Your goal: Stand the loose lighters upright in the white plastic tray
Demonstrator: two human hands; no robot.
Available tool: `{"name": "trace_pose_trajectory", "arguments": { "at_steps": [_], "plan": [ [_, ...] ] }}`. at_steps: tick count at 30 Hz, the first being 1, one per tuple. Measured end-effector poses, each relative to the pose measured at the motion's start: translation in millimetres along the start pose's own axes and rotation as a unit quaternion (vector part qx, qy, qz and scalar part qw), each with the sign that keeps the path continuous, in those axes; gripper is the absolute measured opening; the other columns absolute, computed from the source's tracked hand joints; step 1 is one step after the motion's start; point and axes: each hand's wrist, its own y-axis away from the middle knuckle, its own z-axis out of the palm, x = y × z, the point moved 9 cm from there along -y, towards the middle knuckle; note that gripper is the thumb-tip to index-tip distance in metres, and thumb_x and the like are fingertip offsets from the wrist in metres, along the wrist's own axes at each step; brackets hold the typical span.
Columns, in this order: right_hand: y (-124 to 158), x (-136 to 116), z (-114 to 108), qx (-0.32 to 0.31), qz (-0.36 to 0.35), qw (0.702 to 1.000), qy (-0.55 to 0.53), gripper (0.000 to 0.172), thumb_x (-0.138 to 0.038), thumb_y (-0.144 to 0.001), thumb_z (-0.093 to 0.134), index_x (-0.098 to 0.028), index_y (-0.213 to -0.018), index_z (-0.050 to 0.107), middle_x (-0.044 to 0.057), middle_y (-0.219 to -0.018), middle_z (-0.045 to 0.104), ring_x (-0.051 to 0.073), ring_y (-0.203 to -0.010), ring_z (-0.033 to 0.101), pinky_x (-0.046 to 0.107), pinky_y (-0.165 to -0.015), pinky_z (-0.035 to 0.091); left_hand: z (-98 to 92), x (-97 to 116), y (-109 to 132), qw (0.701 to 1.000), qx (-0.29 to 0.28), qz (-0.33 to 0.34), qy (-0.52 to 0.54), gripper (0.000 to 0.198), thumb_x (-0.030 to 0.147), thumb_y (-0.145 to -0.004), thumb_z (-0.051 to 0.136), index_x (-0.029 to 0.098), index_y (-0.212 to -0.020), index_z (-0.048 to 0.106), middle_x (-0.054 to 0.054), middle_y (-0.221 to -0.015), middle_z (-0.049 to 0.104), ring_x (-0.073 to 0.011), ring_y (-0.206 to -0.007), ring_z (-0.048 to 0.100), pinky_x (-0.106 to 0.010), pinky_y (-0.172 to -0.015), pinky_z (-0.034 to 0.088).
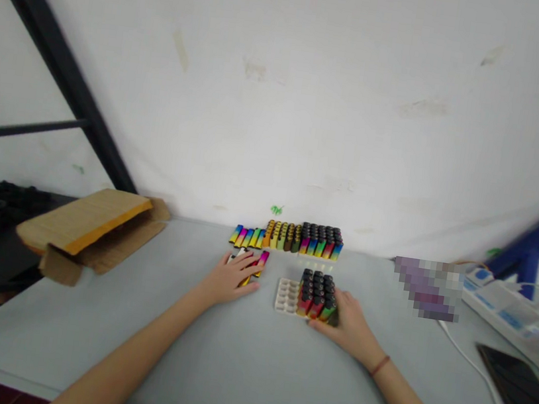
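My left hand [233,278] lies flat with its fingers stretched over several loose lighters [262,261] on the table; it partly covers them. A white plastic tray [282,295] sits just to the right, its left columns of slots bare. Upright lighters [317,294] with black tops and coloured bodies fill the tray's right part. My right hand [347,321] is wrapped round the tray's right end, thumb along the front edge and fingers at the far side. Its fingertips are partly hidden behind the lighters.
Against the wall stand black-topped lighters [322,239] in a tray and yellow-topped lighters [283,236] beside them. Further left, bright lighters [248,236] lie in a row. An open cardboard box [90,224] rests at left. On the right are a power strip [509,313], cables and a phone [520,398].
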Motion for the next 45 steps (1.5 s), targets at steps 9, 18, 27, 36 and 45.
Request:
{"name": "trace_pose_trajectory", "arguments": {
  "at_steps": [9,18,27,36,45],
  "plan": [
    [-0.4,-2.3,-3.3,-0.001,0.0,1.0,-0.001,0.074,-0.062,-0.079,0.072,-0.015,-0.133,0.059,0.016,-0.113,0.072,0.034,-0.102,0.066,0.047,-0.091,0.053,-9.1,-19.3,-0.7,0.999,0.005,-0.031,-0.015,0.046,0.055,-0.09,0.065,0.038,-0.132,0.068,-0.006,-0.148,0.057,-0.0301,-0.134,0.049,-0.049,-0.112,0.036],
    [0.3,-1.3,-2.7,0.002,-0.001,1.0,-0.003,0.076,-0.06,-0.079,0.073,-0.012,-0.135,0.058,0.017,-0.114,0.072,0.035,-0.102,0.066,0.048,-0.091,0.053,-17.5,-42.7,-9.2,0.996,0.077,-0.033,-0.018,0.054,0.056,-0.087,0.069,0.032,-0.135,0.066,-0.011,-0.14,0.059,-0.0318,-0.129,0.048,-0.05,-0.111,0.036],
    [1.2,3.5,0.6,-0.001,0.0,1.0,-0.008,0.074,-0.061,-0.079,0.073,-0.012,-0.132,0.059,0.018,-0.115,0.072,0.035,-0.102,0.066,0.048,-0.092,0.053,-5.6,-84.1,11.2,0.994,0.069,-0.01,0.084,0.047,0.056,-0.086,0.069,0.027,-0.123,0.07,-0.008,-0.113,0.062,-0.0243,-0.105,0.059,-0.039,-0.098,0.049],
    [0.9,-0.6,-1.8,0.0,0.001,1.0,-0.009,0.075,-0.061,-0.079,0.073,-0.012,-0.133,0.058,0.018,-0.118,0.071,0.036,-0.105,0.066,0.048,-0.093,0.053,-14.9,-68.0,-13.9,0.997,0.071,-0.039,0.007,0.066,0.064,-0.078,0.074,0.025,-0.13,0.068,-0.014,-0.13,0.063,-0.0336,-0.125,0.054,-0.051,-0.111,0.041],
    [0.9,-1.3,-1.2,-0.005,-0.001,1.0,-0.007,0.073,-0.061,-0.079,0.073,-0.011,-0.13,0.059,0.018,-0.112,0.072,0.035,-0.101,0.067,0.048,-0.091,0.053,5.4,-41.1,-29.6,0.999,-0.034,-0.036,-0.007,0.059,0.063,-0.089,0.062,0.038,-0.143,0.06,-0.01,-0.161,0.044,-0.0372,-0.15,0.035,-0.066,-0.121,0.022]
  ]
}}
